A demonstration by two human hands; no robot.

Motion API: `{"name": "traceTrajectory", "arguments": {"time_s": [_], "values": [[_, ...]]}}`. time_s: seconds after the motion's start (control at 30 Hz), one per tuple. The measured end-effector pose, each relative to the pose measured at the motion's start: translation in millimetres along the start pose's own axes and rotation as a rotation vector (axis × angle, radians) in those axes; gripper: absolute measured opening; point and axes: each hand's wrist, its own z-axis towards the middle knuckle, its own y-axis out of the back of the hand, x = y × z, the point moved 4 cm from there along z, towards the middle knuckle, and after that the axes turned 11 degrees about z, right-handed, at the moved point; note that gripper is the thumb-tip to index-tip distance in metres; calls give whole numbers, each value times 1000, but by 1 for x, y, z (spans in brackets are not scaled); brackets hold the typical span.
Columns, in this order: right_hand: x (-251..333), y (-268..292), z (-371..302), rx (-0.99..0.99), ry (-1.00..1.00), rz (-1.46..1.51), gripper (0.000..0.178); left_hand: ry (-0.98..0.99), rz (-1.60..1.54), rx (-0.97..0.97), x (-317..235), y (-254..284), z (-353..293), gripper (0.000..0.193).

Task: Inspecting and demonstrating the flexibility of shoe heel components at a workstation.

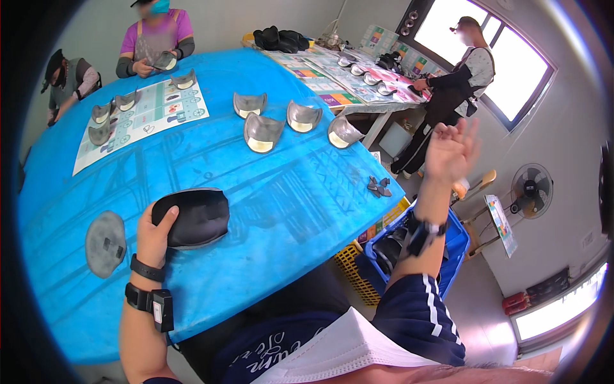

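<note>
Printed sheet (160, 115): laid toward the far left of the blue-covered surface (268, 185), with grey cupped pieces (126, 101) set on it.
Grey oval (102, 229): placed flat, just beside the left wrist, with small dark bits on top; it could be nudged and the bits scattered if the wrist were swung outward.
Left hand (152, 237): fingers closed on the left end of the black curved piece (197, 217), the thumb pressed on top; the other fingers are mostly hidden beneath, so their wrap cannot be told.
Black curved piece: held at the near part of the surface; whether it is rested there cannot be told. Being gripped at one end only, it could be tipped or dropped if the thumb were eased.
Four grey shells (263, 133): stood beyond it; the rightmost, near the edge, could be knocked off by a sweep of the right forearm.
Dark scraps (378, 187): heaped by the right corner, where they could be brushed off.
Blue crate (455, 246): partly hidden by that forearm, with dark pieces inside; fallen scraps could be mixed in.
Right hand (453, 153): raised past the edge, blurred, fingers loosely spread, nothing seen held; no steadying is given to the black curved piece.
</note>
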Motion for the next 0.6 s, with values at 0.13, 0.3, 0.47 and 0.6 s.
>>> {"name": "traceTrajectory", "arguments": {"time_s": [0.13, 0.3, 0.47, 0.6], "values": [[-11, -104, -58, 290, 83, -121, 66, 0, -2, -1, 1, -1, 0, 27], [2, -56, -36, -395, 665, -957, 83, 10, -15, -8, 1, 0, 0, 28], [-56, 94, -9, 81, -580, -1552, 83, -9, -18, 6, 1, -2, 1, 27], [-37, 84, -14, -464, 412, -1847, 86, -6, -29, 14, 2, 0, 1, 25]]}}
